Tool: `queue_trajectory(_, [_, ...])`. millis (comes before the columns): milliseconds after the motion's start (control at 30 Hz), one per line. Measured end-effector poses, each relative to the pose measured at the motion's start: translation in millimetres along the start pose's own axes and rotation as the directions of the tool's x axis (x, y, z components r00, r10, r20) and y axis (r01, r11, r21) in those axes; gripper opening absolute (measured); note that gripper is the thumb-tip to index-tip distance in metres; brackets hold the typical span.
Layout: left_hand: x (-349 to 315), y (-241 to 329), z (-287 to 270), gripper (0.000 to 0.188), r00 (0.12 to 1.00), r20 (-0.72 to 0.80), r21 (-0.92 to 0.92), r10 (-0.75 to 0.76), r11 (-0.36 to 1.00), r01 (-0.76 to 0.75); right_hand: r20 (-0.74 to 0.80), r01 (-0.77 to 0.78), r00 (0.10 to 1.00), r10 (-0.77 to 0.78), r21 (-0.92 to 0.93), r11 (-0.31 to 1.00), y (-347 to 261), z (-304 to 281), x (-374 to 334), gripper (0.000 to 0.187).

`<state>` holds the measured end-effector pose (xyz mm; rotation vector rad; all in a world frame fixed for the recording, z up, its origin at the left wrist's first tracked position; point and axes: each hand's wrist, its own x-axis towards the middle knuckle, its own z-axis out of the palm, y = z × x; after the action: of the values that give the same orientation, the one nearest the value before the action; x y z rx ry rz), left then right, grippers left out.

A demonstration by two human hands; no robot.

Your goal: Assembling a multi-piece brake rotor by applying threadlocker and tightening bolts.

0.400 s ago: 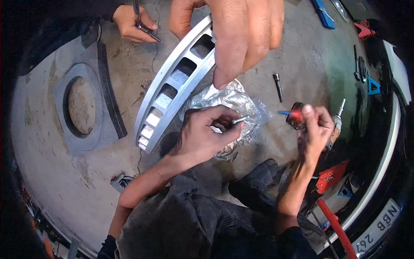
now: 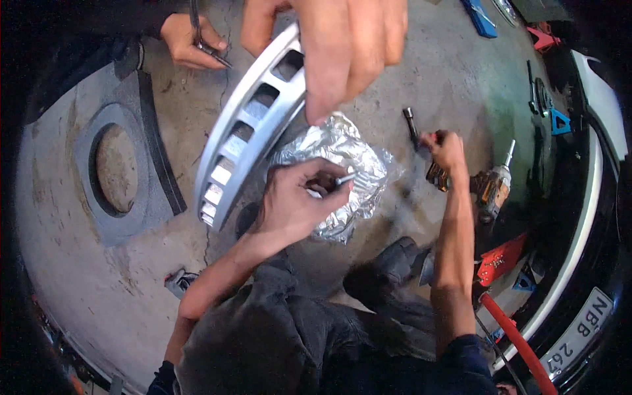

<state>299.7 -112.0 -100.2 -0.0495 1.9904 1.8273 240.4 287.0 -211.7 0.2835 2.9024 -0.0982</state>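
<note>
Left hand [image 2: 308, 197] near centre, grip pinched on a small metal pin [image 2: 345, 178] over crumpled foil [image 2: 342, 143] at its one o'clock. Right hand [image 2: 447, 151], at the left's two o'clock, seems to clasp a blurred red item [image 2: 428, 139] beside a black socket tool [image 2: 410, 122] at its ten o'clock. Step in hand, apparently: a tool exchange. The next move calls for a steady pinch on the pin.

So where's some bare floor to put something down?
The floor looks bare below the grey foam piece, left of the small grey object, and between the dark socket tool and the blue thing up top. It's crowded around the foil, behind the left hand, and at right by the drill and red tray.
</note>
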Motion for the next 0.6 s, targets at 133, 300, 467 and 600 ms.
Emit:
queue_trajectory(133, [-0.3,-0.9,-4.7,0.021,0.999,0.044,-0.005,0.014,1.000,-0.014,-0.009,-0.186,0.970,0.244,0.620,0.762,-21.4,-6.7,-29.3,0.056])
queue_trajectory(300, [-3.7,-3.3,-10.1,0.021,1.000,-0.009,-0.026,0.007,1.000,-0.007,0.221,-0.236,0.970,0.106,0.956,0.174,-36.2,-53.3,-55.9,0.038])
queue_trajectory(467, [3.1,-6.7,-1.6,0.018,0.999,0.043,-0.027,-0.017,0.999,0.018,-0.076,-0.111,0.979,0.189,0.579,0.808,-62.0,-14.6,-53.1,0.033])
queue_trajectory(600, [1.3,-1.1,-1.0,0.020,0.999,0.047,-0.010,-0.019,1.000,0.020,0.062,-0.180,0.945,0.322,0.919,0.351,-92.8,-54.5,-72.3,0.034])
